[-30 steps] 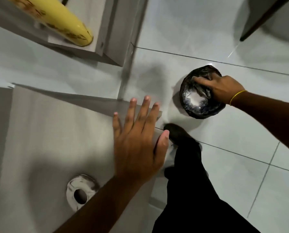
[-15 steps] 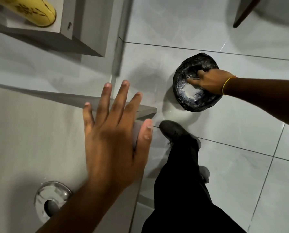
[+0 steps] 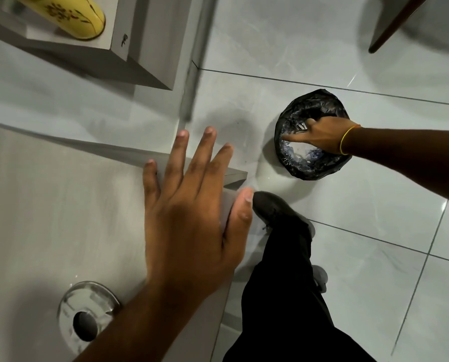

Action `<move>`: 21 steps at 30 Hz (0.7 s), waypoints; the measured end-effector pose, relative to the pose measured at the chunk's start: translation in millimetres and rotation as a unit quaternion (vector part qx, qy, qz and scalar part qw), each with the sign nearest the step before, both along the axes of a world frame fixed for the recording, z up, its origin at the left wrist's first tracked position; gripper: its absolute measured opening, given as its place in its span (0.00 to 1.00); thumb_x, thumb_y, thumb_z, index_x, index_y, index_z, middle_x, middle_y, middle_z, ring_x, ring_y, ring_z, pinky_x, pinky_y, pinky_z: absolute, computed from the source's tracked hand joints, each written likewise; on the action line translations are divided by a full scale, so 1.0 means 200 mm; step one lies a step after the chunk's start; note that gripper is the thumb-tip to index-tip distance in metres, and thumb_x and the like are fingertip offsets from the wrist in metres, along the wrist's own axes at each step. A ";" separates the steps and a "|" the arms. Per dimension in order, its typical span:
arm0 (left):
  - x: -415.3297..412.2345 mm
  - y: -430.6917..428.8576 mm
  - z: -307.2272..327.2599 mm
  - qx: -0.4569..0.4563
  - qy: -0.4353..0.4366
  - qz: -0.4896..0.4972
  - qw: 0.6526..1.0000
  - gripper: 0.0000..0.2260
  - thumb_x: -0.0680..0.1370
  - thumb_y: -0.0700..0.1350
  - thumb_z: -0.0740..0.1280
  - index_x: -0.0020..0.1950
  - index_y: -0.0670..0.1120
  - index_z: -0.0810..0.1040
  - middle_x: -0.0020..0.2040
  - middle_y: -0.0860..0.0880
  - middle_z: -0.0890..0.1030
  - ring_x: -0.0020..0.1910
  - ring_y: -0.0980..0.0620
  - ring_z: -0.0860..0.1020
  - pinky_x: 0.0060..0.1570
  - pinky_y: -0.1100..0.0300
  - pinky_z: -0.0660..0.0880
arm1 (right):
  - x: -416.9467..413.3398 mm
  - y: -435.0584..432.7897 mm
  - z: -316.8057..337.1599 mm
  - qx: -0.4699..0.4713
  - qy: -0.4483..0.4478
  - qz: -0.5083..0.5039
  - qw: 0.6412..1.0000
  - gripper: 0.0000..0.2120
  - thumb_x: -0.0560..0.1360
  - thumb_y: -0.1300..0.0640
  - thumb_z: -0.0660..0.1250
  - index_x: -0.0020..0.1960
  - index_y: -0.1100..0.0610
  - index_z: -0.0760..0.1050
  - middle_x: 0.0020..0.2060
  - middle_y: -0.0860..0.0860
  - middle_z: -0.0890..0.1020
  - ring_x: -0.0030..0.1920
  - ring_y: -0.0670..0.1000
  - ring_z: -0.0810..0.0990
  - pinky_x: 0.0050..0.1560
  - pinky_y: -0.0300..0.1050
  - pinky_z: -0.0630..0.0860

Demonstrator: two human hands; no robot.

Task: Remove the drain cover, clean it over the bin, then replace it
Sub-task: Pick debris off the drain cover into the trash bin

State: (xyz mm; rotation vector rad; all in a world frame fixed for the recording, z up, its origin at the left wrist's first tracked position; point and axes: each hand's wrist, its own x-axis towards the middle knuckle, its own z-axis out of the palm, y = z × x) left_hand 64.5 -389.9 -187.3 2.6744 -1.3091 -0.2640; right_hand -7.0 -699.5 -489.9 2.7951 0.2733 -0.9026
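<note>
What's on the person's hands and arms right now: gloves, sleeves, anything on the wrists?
No gloves and no sleeves in view: both forearms are bare. The right hand has a thin yellow band around its wrist. The left hand shows no rings, watch or band.

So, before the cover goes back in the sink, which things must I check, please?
1. Drain opening uncovered and in view: ok.
2. Right hand over the bin: ok.
3. Drain cover held in right hand: cannot tell, something small glints at the fingers.
4. Cover clean: cannot tell.
5. Left hand free, spread flat at the sink edge: ok.
6. Shoe clear of the bin: ok.
</note>
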 end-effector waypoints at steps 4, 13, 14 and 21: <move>0.00 0.00 0.00 -0.003 0.003 0.002 1.000 0.26 0.87 0.57 0.55 0.79 0.45 0.75 0.85 0.45 0.69 0.88 0.43 0.59 0.82 0.30 0.57 | 0.03 0.01 -0.01 -0.057 0.017 0.007 0.998 0.28 0.81 0.62 0.58 0.80 0.54 0.60 0.53 0.61 0.81 0.46 0.60 0.86 0.43 0.51 0.84; 0.00 -0.01 0.01 0.006 0.013 0.009 1.000 0.27 0.86 0.59 0.55 0.79 0.46 0.74 0.85 0.46 0.69 0.88 0.43 0.58 0.81 0.30 0.57 | 0.06 0.00 0.00 -0.061 0.025 -0.007 0.998 0.26 0.83 0.62 0.56 0.80 0.55 0.61 0.54 0.59 0.81 0.48 0.60 0.86 0.44 0.51 0.83; 0.00 -0.01 0.01 0.007 0.015 0.010 1.000 0.27 0.86 0.59 0.55 0.79 0.46 0.74 0.85 0.46 0.69 0.88 0.44 0.58 0.81 0.30 0.57 | 0.06 0.00 0.00 -0.053 0.027 -0.013 0.998 0.29 0.83 0.62 0.56 0.83 0.53 0.55 0.54 0.60 0.80 0.45 0.60 0.85 0.41 0.50 0.81; 0.01 -0.02 0.02 0.020 0.024 0.018 0.999 0.27 0.86 0.59 0.56 0.79 0.47 0.74 0.85 0.47 0.68 0.88 0.45 0.57 0.81 0.28 0.56 | 0.05 0.03 0.00 -0.062 0.030 0.020 0.997 0.27 0.83 0.64 0.54 0.82 0.56 0.57 0.57 0.60 0.80 0.48 0.59 0.86 0.44 0.50 0.84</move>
